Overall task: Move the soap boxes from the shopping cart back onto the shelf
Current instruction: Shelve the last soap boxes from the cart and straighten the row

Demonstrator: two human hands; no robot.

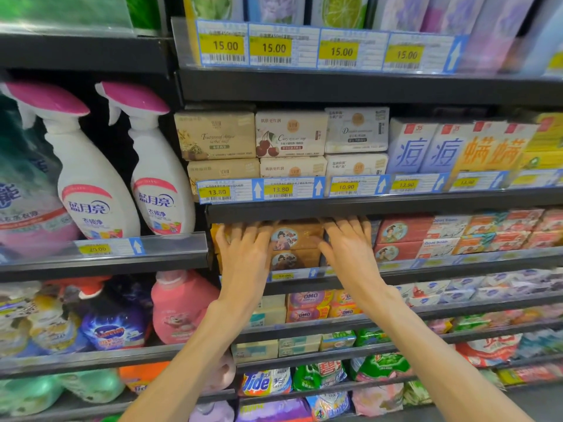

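Two brown soap boxes (297, 236) are stacked one on the other at the front of a shelf (359, 208), just behind its price rail. The left hand (243, 248) is laid flat against the box fronts on the left, fingers straight and spread; the right hand (347, 242) is pressed likewise on the right. Nothing is pinched or wrapped by either hand. The cart is not seen. More boxes, red ones (402, 236), are ranged just beside to the right.

The boxes are judged to be light, stiff cardboard around a solid bar, so they should not be crushed by a firm push. The printed faces may be slick, and a stack can be toppled if pushed high. They are best taken by the two short ends, or squared up with flat palms on the front.
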